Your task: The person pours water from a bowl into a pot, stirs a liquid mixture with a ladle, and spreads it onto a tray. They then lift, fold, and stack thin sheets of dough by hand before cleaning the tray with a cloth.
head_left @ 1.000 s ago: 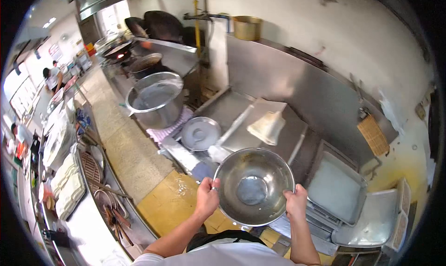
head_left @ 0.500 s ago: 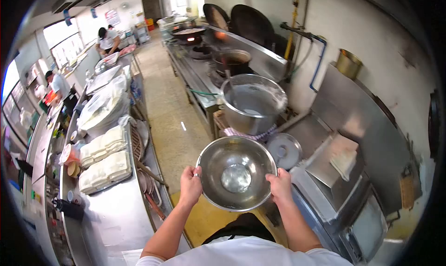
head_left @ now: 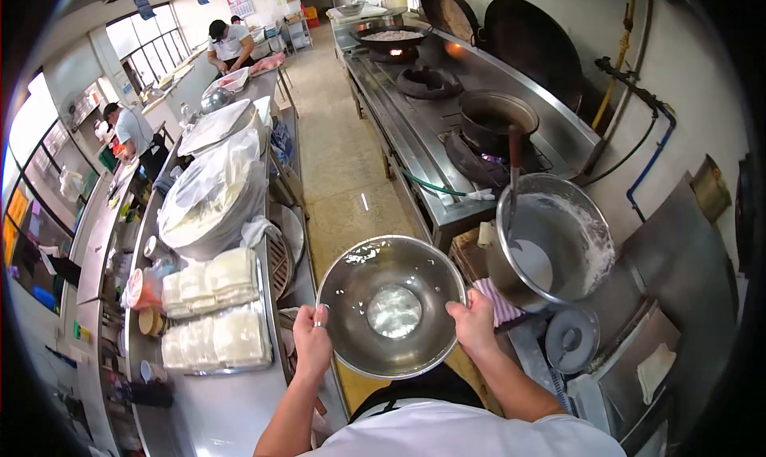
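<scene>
A wide stainless steel mixing bowl (head_left: 343, 321) is held out in front of my body. My left hand (head_left: 313, 341), wearing a ring, is closed on its left rim. On the opposite rim, my right hand (head_left: 475, 320) grips with the thumb at the edge. The bottom shows a bright round patch, perhaps shallow liquid, and pale specks cling to the inner wall. Just right of the bowl stands a large metal pot (head_left: 570, 218) with whitish residue inside and a wooden-handled tool (head_left: 515, 150) leaning in it.
To the left, a steel counter (head_left: 215, 405) carries trays of stacked white sheets (head_left: 215, 337) and a plastic-covered tub (head_left: 211, 194). A stove (head_left: 399, 130) with a dark pot (head_left: 499, 122) and wok (head_left: 388, 38) runs along the right. Two people (head_left: 231, 46) (head_left: 137, 134) work farther back.
My view has turned, so the counter and stove appear shifted right. Both hands keep hold of the bowl, which sits slightly left in view and looks a little tilted.
</scene>
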